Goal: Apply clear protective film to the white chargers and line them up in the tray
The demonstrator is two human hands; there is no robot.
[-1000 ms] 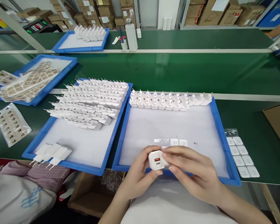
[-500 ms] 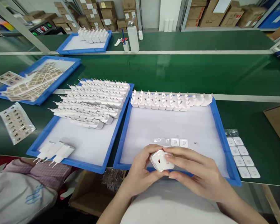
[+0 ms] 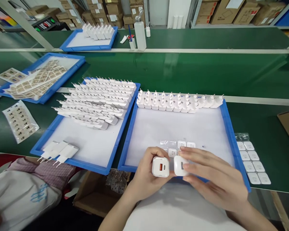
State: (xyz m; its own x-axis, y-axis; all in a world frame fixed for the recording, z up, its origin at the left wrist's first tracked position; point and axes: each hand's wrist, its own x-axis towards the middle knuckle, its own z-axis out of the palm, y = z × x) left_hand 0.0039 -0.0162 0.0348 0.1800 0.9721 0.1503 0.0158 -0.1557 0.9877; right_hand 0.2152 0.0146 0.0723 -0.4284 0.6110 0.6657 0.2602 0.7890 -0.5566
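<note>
Over the near edge of the blue tray (image 3: 227, 128) is where I've got both hands working. That tray carries a row of white plugs (image 3: 180, 102) along its far rim. My left hand (image 3: 144, 178) is wrapped around a white charger (image 3: 160, 166), port face toward me; my right hand (image 3: 215, 179) pinches a white cap (image 3: 180, 165) just beside it. Both look like light, stiff, slick plastic, so I'd grip the flat sides, not the corners.

Left of the hands lies a tray (image 3: 50, 146) of stacked chargers (image 3: 98, 99), label sheets (image 3: 20, 120) beyond, a bottle (image 3: 140, 30) far ahead.
</note>
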